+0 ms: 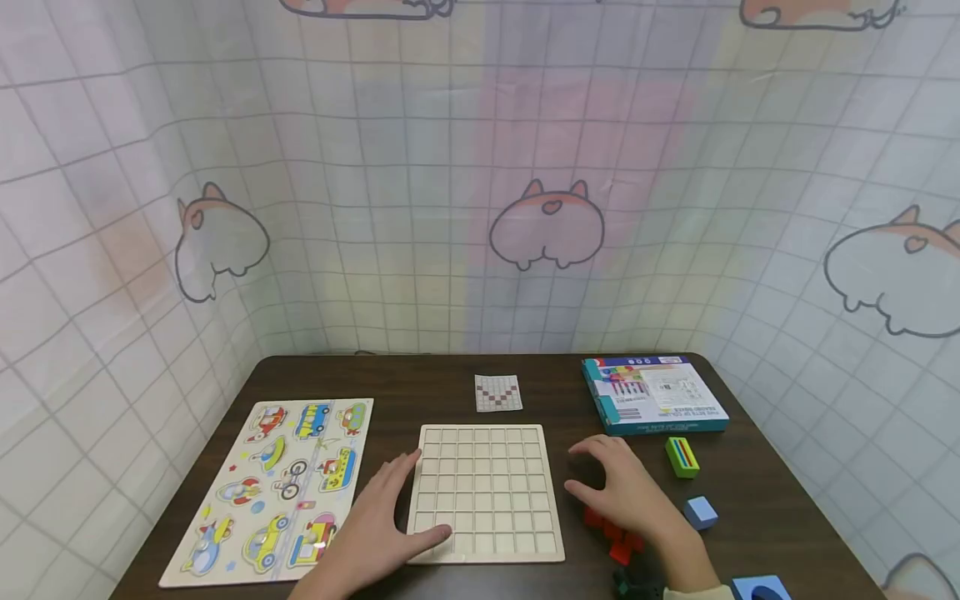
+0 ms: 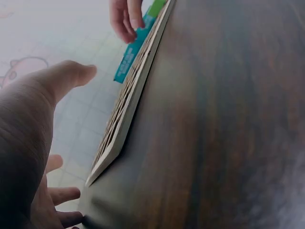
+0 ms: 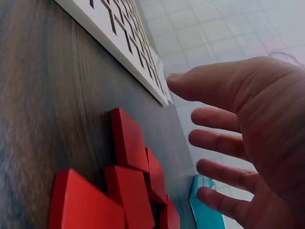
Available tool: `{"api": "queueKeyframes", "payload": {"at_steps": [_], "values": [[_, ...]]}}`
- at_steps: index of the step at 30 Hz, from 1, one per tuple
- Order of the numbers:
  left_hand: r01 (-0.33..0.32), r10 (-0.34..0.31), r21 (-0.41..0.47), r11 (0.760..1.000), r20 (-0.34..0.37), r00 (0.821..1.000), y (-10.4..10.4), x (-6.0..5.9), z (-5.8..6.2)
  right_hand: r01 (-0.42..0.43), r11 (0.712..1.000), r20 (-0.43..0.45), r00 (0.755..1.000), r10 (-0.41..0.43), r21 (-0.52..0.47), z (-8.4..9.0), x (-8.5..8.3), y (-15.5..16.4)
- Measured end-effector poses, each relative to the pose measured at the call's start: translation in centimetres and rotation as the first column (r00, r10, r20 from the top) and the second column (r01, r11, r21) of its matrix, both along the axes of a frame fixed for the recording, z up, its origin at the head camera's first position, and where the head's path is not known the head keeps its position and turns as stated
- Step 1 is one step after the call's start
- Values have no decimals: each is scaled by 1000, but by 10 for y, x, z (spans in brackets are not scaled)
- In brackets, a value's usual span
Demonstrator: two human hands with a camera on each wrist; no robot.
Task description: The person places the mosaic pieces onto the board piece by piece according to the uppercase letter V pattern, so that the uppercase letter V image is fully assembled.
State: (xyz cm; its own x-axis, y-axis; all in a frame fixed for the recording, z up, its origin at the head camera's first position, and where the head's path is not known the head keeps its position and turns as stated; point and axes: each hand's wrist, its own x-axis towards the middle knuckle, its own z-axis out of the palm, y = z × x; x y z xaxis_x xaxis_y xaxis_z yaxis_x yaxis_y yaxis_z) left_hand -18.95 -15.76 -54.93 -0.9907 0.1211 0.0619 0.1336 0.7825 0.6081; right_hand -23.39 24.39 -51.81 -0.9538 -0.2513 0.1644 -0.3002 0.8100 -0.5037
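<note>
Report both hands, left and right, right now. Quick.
Left hand: open, holding nothing, at the edge of the pale grid board.
Right hand: open, holding nothing, near the red blocks.

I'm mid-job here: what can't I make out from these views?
Red blocks: exact count; the right hand covers part of the group in the head view, and the bottom edge crops it in the right wrist view.
Blue block with a round hole: cut off by the head view's bottom edge.
Box: fine print, too small in the head view.
Picture board: lower right corner, behind the left hand, head view.
</note>
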Motion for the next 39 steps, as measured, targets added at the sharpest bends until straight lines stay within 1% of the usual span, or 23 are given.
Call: {"api": "queueKeyframes", "payload": {"at_steps": [7,13,18,20,26,34,39], "values": [[16,-15,-31,999,35,999,-2,7,0,5,1000,74,997,-6,16,0,6,10],[52,-53,-89,995,-5,999,-4,13,-3,-17,1000,142,990,15,17,-2,10,20],[74,-77,-106,992,-26,997,-6,15,-5,-67,998,186,980,66,4,-2,14,26],[80,-83,-105,991,-21,996,-5,15,-4,-87,996,194,977,86,0,-1,15,27],[96,-95,-96,991,11,995,-4,16,-3,-113,994,206,972,113,-8,2,16,31],[124,-126,-104,987,-12,992,-6,14,-9,-127,992,187,974,126,-9,-2,15,31],[135,-136,-111,985,0,991,-7,12,-11,-122,992,158,980,124,-22,-4,13,28]]}}
